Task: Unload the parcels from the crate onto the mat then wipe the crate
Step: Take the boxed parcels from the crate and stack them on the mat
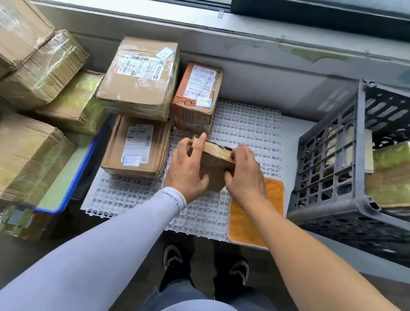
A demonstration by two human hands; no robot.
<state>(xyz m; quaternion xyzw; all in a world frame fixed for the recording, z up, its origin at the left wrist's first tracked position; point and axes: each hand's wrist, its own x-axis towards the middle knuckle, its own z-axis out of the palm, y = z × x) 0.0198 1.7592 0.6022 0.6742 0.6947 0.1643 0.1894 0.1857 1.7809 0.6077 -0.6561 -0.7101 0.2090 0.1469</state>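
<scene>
hands: left (188, 165), right (243, 173) grip parcel (214, 166) | over mat (246, 124) centre

**Shipping labels on the parcels, little of it legible**

The orange parcel (194, 97), standing on the white mat (246, 124), carries a white shipping label with barcodes and a handwritten mark, seen upside down, that looks like "Jun" beside a character; the printed lines are too small to read. Just left of the orange parcel, the big brown parcel (140, 77) bears a label with barcodes and a QR code, unreadable. Below that one, the flat brown parcel (136, 147) shows a barcode label and a blue-edged sticker, also illegible. Nearer than the orange parcel, the grey sleeve (168, 199) has small lettering at its cuff, too blurred to make out.
</scene>
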